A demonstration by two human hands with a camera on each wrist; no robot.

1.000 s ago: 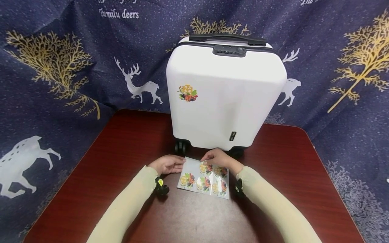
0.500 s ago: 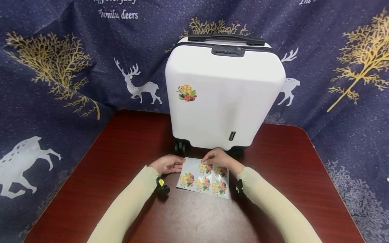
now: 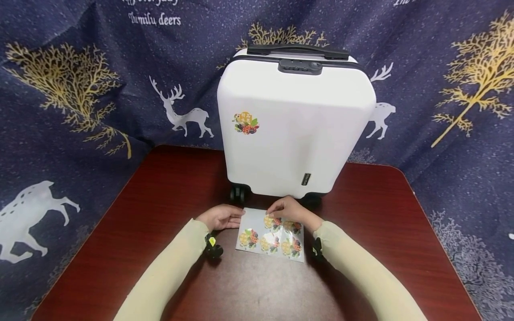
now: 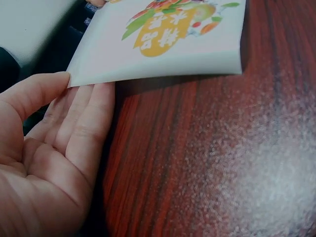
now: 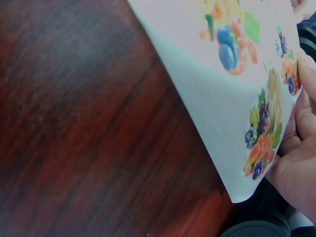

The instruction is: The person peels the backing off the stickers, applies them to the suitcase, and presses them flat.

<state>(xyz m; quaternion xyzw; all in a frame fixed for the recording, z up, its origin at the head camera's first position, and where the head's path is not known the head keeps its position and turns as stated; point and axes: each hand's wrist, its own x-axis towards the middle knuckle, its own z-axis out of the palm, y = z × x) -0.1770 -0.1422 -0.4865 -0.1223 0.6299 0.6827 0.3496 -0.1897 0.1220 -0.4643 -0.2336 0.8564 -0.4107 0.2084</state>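
Observation:
A glossy white sheet of fruit stickers (image 3: 250, 219) lies between both hands in the head view, held at a slight tilt over the table. My left hand (image 3: 222, 217) pinches its far left corner, thumb (image 4: 47, 89) on top and fingers beneath. My right hand (image 3: 290, 208) grips the far edge near the middle, its fingertips at the far middle sticker (image 3: 273, 222). Seen from the right wrist, that thumb presses the printed face while the other fingers go under the sheet. Several stickers are on the sheet; its far left part is blank white.
A white suitcase (image 3: 297, 133) stands upright on the dark red table (image 3: 180, 178), just beyond the hands. One fruit sticker (image 3: 246, 123) is on its upper left front. Black wheels (image 3: 238, 194) show below it. A blue curtain with deer (image 3: 184, 117) hangs behind.
The sheet's near edge has swung slightly to the right and the glare on it has shifted. Both hands keep nearly the same place and grip.

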